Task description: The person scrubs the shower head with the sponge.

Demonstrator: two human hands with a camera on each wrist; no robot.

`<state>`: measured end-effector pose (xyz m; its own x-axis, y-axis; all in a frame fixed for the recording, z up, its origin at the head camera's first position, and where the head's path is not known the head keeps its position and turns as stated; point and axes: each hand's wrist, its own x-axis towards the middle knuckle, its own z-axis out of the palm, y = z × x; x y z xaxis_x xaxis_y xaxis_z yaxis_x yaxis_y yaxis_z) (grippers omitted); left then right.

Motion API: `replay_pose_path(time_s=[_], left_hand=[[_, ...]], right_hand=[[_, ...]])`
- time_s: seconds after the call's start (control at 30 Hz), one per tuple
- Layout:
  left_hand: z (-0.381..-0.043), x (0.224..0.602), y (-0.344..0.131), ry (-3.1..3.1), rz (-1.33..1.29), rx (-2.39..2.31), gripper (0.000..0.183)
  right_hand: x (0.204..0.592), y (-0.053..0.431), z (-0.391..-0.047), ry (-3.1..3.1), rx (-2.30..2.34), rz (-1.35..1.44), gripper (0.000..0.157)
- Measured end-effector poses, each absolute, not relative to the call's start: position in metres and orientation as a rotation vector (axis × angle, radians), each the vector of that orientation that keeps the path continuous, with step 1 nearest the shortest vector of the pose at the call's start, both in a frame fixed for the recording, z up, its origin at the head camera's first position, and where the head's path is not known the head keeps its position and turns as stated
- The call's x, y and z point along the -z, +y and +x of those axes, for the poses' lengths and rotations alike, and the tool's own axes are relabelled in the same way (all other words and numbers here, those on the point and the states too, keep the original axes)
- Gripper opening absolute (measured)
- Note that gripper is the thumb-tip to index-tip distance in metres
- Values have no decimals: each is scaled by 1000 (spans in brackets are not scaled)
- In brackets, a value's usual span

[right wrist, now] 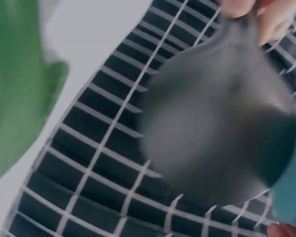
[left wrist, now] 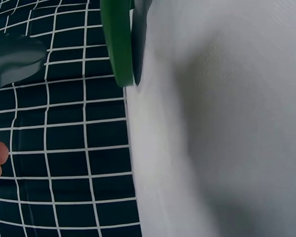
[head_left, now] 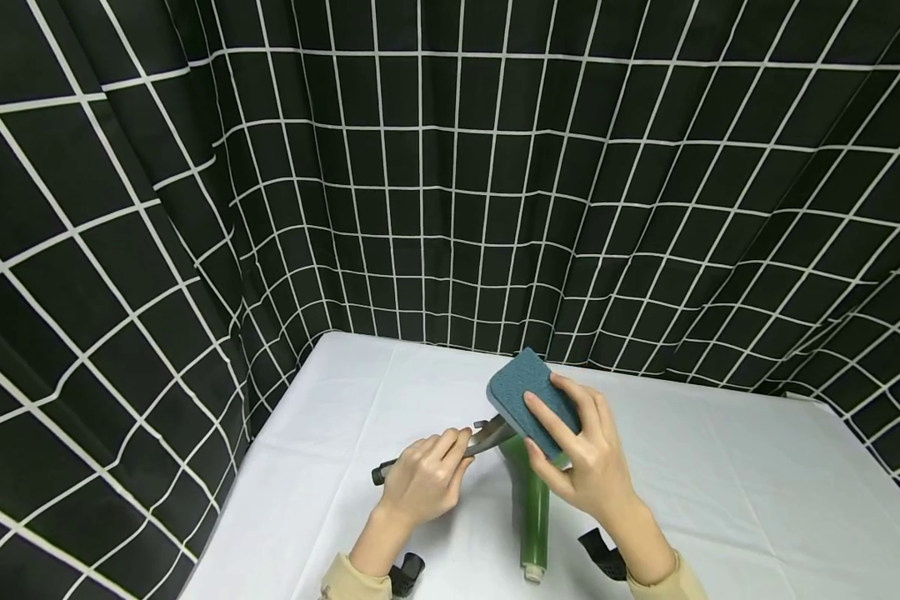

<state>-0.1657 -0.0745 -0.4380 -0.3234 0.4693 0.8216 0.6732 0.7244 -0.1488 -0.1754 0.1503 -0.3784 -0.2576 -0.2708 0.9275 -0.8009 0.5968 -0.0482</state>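
My left hand (head_left: 426,475) grips the handle of a dark grey ladle (head_left: 487,435), whose black end sticks out on the left. In the right wrist view, the ladle's rounded bowl (right wrist: 212,118) looks large and blurred, with left-hand fingers (right wrist: 274,19) near its neck. My right hand (head_left: 588,454) holds a blue sponge (head_left: 525,387) between thumb and fingers, its flat face turned upward. The sponge overlaps the ladle's bowl and hides most of it in the head view. In the right wrist view, the sponge (right wrist: 291,177) is right at the bowl's edge.
Between the forearms, a green object with a long cylindrical part (head_left: 534,517) and a pale tip stands out against the white table (head_left: 330,433). Its upper part is behind the sponge. Black pieces (head_left: 407,575) are by both wrists. A black gridded curtain (head_left: 435,208) surrounds the table.
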Motion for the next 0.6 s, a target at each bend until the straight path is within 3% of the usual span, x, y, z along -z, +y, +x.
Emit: replay_pose_path(time_s=[0.33, 0.6], left_hand=[[-165, 439, -72, -1957, -839, 266, 25], [-162, 439, -66, -2080, -775, 298, 25]], right_hand=[[391, 164, -180, -2102, -986, 384, 34], [399, 127, -167, -1776, -416, 724, 40]])
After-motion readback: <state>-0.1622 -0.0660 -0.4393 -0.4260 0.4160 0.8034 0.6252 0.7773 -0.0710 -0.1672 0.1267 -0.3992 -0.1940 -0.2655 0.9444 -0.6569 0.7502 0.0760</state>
